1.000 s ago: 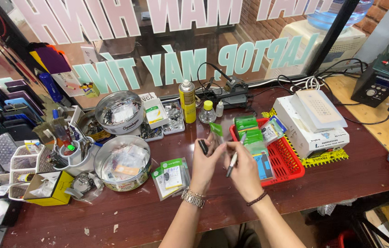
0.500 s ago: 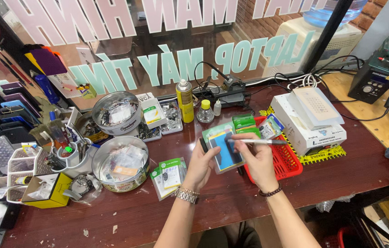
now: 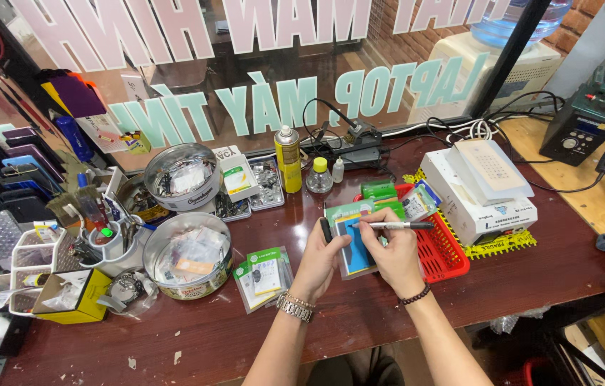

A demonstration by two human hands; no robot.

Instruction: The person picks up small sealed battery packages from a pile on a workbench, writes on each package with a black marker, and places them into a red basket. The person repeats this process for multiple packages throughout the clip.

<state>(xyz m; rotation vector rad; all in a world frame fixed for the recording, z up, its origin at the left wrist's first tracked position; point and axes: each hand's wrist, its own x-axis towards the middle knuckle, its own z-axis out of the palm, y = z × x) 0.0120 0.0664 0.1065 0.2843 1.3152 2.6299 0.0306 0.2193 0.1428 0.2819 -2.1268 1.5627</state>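
A flat packet (image 3: 357,241) with a blue face and a green top edge is held up just above the dark wooden tabletop (image 3: 502,286), near the front middle, partly over the left rim of a red plastic basket (image 3: 447,259). The left hand (image 3: 320,259) supports the packet from its left side, grip closed on its edge, with a small dark object pinched alongside that is too small to tell; a metal watch (image 3: 295,307) sits on that wrist. The right hand (image 3: 391,250) rests over the packet's right side, grip closed around a black-tipped marker pen (image 3: 394,226) lying level and pointing right. The basket holds more green packets. Just left of the hands lie small clear bags (image 3: 265,274) with green labels, and beyond them a round tin (image 3: 190,253) filled with sachets. Behind stand a yellow spray can (image 3: 288,159) and a small clear bottle (image 3: 319,176). To the right are stacked white boxes (image 3: 485,193).
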